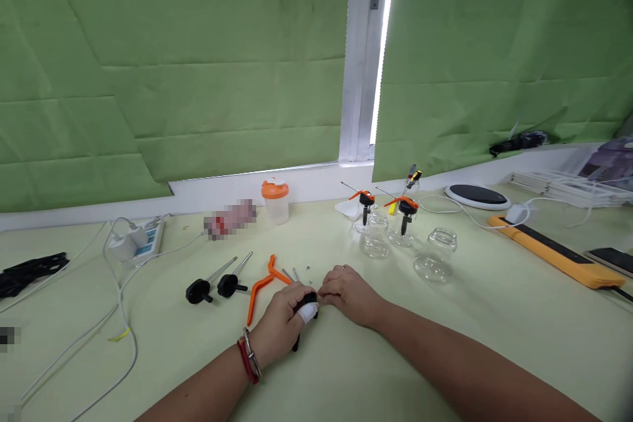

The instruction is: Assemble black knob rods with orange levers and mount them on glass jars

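My left hand (283, 324), with a white wrap on one finger, is closed around a black part (307, 302) near the middle of the table. My right hand (352, 295) is pinched against the right side of that part; what its fingertips hold is too small to make out. Just left of my hands lie orange handles (259, 291). Farther left are two black parts with metal rods, one (198, 291) beside the other (228, 285). A tiny metal piece (308, 268) rests beyond my hands.
Open glass jars (435, 256) stand at the right, near jars topped by black-and-orange assemblies (406, 208). An orange-lidded cup (275, 203) is at the back. An orange power strip (558, 252) lies far right. White cables (119, 290) and a white socket block (143, 244) are at the left.
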Tool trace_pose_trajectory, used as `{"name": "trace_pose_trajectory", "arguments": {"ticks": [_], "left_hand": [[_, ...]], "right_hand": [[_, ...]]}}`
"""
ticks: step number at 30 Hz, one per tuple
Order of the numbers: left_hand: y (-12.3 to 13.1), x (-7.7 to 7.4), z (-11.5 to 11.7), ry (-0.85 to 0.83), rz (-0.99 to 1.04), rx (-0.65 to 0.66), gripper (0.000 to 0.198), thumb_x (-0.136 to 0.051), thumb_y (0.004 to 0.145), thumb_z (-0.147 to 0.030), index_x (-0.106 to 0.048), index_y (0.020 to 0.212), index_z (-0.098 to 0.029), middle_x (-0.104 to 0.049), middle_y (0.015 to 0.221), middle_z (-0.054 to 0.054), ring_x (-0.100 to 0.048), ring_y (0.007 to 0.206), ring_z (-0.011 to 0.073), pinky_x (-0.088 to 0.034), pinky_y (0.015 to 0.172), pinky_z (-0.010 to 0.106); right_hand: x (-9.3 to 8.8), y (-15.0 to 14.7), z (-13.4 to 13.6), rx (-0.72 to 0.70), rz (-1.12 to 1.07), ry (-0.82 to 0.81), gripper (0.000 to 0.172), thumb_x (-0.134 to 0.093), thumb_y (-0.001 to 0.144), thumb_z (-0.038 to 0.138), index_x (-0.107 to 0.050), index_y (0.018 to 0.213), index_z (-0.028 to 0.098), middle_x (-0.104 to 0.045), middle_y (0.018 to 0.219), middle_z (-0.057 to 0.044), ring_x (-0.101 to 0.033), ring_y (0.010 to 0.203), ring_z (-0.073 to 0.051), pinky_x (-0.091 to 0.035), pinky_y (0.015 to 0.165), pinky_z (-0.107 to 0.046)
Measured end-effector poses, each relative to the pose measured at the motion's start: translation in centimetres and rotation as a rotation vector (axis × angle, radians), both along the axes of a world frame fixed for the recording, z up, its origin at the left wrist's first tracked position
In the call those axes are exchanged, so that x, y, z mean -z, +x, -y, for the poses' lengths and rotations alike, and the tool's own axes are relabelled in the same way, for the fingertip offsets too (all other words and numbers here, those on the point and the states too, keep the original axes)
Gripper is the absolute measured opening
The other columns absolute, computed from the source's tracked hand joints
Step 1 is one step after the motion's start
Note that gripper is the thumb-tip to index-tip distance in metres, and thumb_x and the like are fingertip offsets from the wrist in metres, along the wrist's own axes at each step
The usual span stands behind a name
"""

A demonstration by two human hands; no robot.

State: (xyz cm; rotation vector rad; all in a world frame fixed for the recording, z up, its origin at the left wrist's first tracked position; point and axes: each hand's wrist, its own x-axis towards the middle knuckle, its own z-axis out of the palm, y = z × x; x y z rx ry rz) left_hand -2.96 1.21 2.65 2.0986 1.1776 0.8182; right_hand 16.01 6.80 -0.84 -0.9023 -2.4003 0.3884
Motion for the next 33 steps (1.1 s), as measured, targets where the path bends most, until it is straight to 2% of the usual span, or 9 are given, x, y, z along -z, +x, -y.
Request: {"name": "trace_pose_trajectory", "arguments": {"ticks": [5, 11, 16, 26, 29, 33], "left_hand": [[0.0, 0.0, 0.0, 0.000, 0.020, -0.001, 0.017, -0.046, 0.084, -0.026, -0.061, 0.086, -0.019, -0.060, 0.081, 0.003, -0.053, 0.076, 0.0166, -0.043, 0.072, 0.026], [0.1, -0.1, 0.1, -0.002, 0.011, -0.002, 0.016, -0.046, 0.084, -0.024, -0.061, 0.083, -0.018, -0.058, 0.078, 0.003, -0.052, 0.075, 0.0161, -0.043, 0.070, 0.026], [0.1, 0.0, 0.0, -0.010, 0.004, -0.002, 0.016, -0.045, 0.084, -0.025, -0.059, 0.081, -0.019, -0.056, 0.076, 0.002, -0.050, 0.073, 0.0160, -0.042, 0.068, 0.026], [0.1, 0.0, 0.1, -0.008, -0.006, 0.009, 0.014, -0.045, 0.083, -0.021, -0.058, 0.081, -0.019, -0.054, 0.076, 0.001, -0.049, 0.073, 0.0153, -0.041, 0.068, 0.025], [0.1, 0.0, 0.0, -0.011, 0.001, 0.012, 0.013, -0.045, 0.083, -0.019, -0.058, 0.081, -0.019, -0.054, 0.076, 0.001, -0.049, 0.073, 0.0150, -0.041, 0.069, 0.025], [0.1, -0.1, -0.2, -0.006, -0.005, 0.016, 0.012, -0.045, 0.083, -0.019, -0.058, 0.082, -0.018, -0.054, 0.078, 0.001, -0.049, 0.074, 0.0153, -0.041, 0.069, 0.025]], "right_hand": [[-0.7, 1.6, -0.6, 0.100, -0.172, -0.066, 0.025, -0.044, 0.089, 0.023, -0.068, 0.094, 0.023, -0.069, 0.090, -0.003, -0.056, 0.086, -0.017, -0.040, 0.082, -0.032], [-0.7, 1.2, 0.0, 0.031, -0.002, -0.019, 0.014, -0.063, 0.078, 0.028, -0.071, 0.090, 0.027, -0.068, 0.089, -0.002, -0.055, 0.086, -0.019, -0.035, 0.083, -0.034], [-0.3, -0.5, 0.4, 0.039, 0.107, 0.025, 0.012, -0.061, 0.080, 0.026, -0.072, 0.082, 0.028, -0.066, 0.078, -0.001, -0.054, 0.078, -0.016, -0.033, 0.075, -0.032], [0.5, -0.6, 0.0, 0.033, 0.130, 0.029, 0.017, -0.054, 0.083, 0.017, -0.070, 0.082, 0.024, -0.067, 0.080, -0.002, -0.056, 0.079, -0.017, -0.034, 0.074, -0.031], [-0.2, -0.7, 0.4, 0.063, 0.043, -0.033, 0.016, -0.054, 0.080, 0.014, -0.068, 0.084, 0.021, -0.067, 0.082, -0.004, -0.057, 0.081, -0.018, -0.037, 0.076, -0.032], [-2.1, -0.7, 1.3, 0.157, -0.288, -0.206, 0.015, -0.055, 0.079, 0.017, -0.064, 0.090, 0.020, -0.065, 0.082, -0.003, -0.057, 0.078, -0.016, -0.043, 0.074, -0.029]]}}
